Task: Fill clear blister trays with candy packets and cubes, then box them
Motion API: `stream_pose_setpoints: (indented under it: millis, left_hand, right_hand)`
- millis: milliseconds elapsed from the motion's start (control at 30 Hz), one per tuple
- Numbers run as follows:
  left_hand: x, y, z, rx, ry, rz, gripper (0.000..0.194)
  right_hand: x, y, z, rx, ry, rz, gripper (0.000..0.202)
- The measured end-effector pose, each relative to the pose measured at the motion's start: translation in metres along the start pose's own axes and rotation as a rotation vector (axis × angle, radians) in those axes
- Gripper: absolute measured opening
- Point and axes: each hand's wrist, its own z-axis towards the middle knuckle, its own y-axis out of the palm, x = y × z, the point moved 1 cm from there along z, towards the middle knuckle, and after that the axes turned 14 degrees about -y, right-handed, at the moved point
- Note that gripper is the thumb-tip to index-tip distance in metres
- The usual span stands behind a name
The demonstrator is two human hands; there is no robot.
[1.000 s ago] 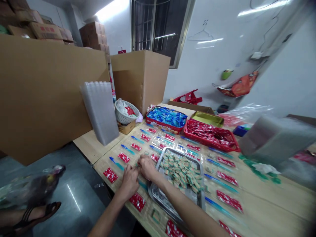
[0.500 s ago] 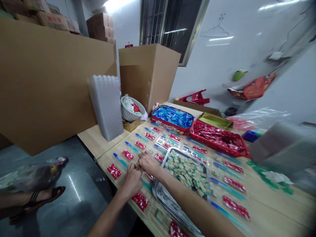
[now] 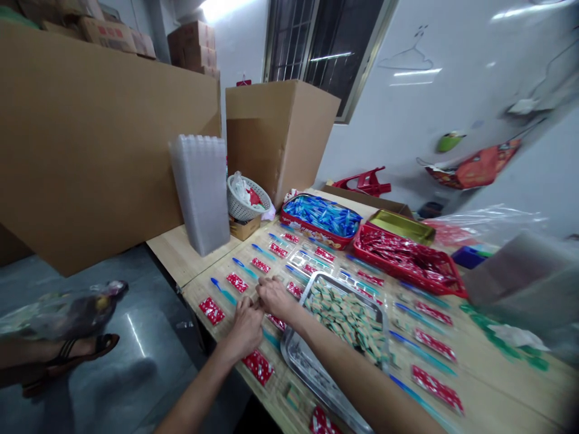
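Observation:
My left hand [image 3: 246, 330] and my right hand [image 3: 275, 299] meet over the table's near left side, fingers bent and pinched together. Whatever lies between the fingertips is too small and covered to make out. Around them lie rows of transparent plastic trays, each with a red packet with white specks [image 3: 259, 366] and a blue-and-teal stick-like tool [image 3: 224, 291]. Under my right forearm a metal tray [image 3: 289, 357] is partly hidden. Many small green-and-tan striped pieces [image 3: 346, 316] are heaped in it.
Behind the rows stand a tin of blue tools [image 3: 322, 216], a red basket of red packets [image 3: 407, 253] and a gold tray [image 3: 401, 228]. A tall stack of plastic trays [image 3: 202, 193] and a white basket [image 3: 244, 208] stand left. Someone's sandalled foot [image 3: 85, 349] shows on the floor.
The view has shifted slightly, so the scene sits a little further right. My hands stay together in nearly the same place above the table.

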Motion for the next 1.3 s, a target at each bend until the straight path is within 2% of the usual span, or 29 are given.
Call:
stream_pose_setpoints:
  millis: [200,400,533,700,833,933,1033,1167,1300]
  left_hand:
    - [-0.004,0.003,-0.001,0.030,0.020,0.005,0.032]
    - [-0.005,0.005,0.000,0.015,0.012,0.018,0.034]
    - [-0.004,0.002,0.000,-0.002,0.012,0.036,0.032]
    - [-0.003,-0.003,-0.002,0.005,0.025,0.031,0.027]
    - [-0.011,-0.009,-0.002,0.087,-0.047,-0.069,0.029]
    - [-0.018,-0.014,-0.001,0.139,-0.111,-0.074,0.028]
    - [-0.019,-0.014,0.000,0.110,-0.072,-0.039,0.024]
    - [-0.013,-0.009,0.003,0.025,0.009,0.020,0.023]
    - [-0.008,-0.006,0.005,0.003,0.032,0.067,0.025]
  right_hand:
    - [0.007,0.011,-0.005,0.019,0.066,0.030,0.017]
    - [0.008,0.018,-0.006,0.042,0.093,0.087,0.015]
    - [0.012,0.012,-0.006,0.073,0.132,0.142,0.015]
    - [0.029,-0.001,-0.009,0.114,0.181,0.242,0.019]
    - [0.040,-0.001,-0.005,0.051,0.130,0.346,0.017]
    - [0.039,0.004,0.002,-0.004,0.095,0.386,0.015]
    - [0.033,0.010,0.005,-0.008,0.098,0.360,0.016]
    - [0.023,0.014,0.006,0.050,0.122,0.300,0.018]
    - [0.020,0.003,-0.003,0.098,0.177,0.288,0.016]
